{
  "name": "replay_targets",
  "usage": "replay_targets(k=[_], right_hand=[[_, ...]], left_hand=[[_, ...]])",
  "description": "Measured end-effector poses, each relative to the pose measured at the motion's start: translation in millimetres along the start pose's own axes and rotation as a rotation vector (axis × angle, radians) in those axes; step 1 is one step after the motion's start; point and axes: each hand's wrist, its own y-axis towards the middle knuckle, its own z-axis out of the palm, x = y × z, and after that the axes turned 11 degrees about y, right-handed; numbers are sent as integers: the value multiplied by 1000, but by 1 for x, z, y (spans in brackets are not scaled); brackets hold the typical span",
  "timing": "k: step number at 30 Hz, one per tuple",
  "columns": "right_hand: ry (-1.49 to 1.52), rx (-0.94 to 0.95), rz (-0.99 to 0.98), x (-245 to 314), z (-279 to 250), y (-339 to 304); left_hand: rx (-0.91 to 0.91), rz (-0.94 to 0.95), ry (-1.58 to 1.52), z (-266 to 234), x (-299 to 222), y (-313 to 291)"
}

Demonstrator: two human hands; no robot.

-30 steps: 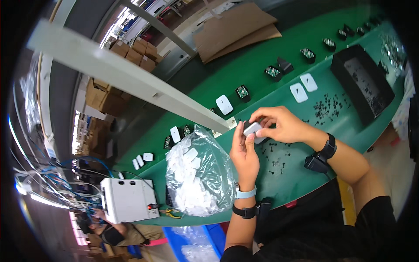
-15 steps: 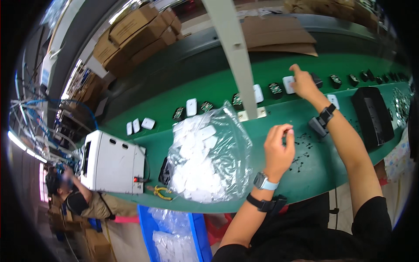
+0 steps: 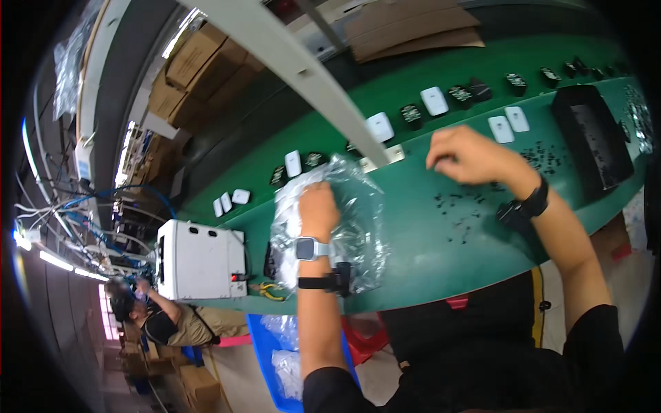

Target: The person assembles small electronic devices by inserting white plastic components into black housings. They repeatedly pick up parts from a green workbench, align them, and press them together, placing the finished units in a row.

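My left hand (image 3: 319,212) reaches into a clear plastic bag (image 3: 366,234) of white plastic pieces (image 3: 289,210); its fingertips are turned down and hidden. Over the green bench my right hand (image 3: 467,155) hovers with fingers curled toward the thumb. Whatever they may hold is hidden. Just beyond it, a white cover (image 3: 434,101) lies on the green belt between black housings with circuit boards, one housing (image 3: 411,115) to its left and another (image 3: 460,96) to its right. Two more white covers (image 3: 500,129) lie on the bench, right of that hand.
Small black parts (image 3: 458,210) are scattered on the bench (image 3: 420,268). A black bin (image 3: 592,141) stands at the right. A slanted metal post (image 3: 303,72) crosses the middle. At left are a white machine (image 3: 203,261) and yellow-handled pliers (image 3: 272,291); a blue crate (image 3: 261,344) sits below.
My left hand has moved left from above the bench into the bag. My right hand has come back from the white cover on the belt, its fingers now curled. The view has shifted.
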Motion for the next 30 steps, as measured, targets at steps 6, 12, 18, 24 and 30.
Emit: replay_targets(k=[6, 12, 18, 24, 30], right_hand=[[-10, 105, 62, -14, 17, -36], [-43, 336, -14, -9, 14, -54], [-164, 448, -109, 12, 43, -52], [-285, 506, -72, 20, 44, -55], [-357, 476, -74, 17, 48, -56]], left_hand=[[149, -12, 109, -9, 24, 15], [-151, -212, -774, -71, -62, -3], [-255, -448, -2019, -73, -128, -1], [-233, -596, -2063, -48, -165, 17], [-147, -551, -1994, -39, -176, 12]])
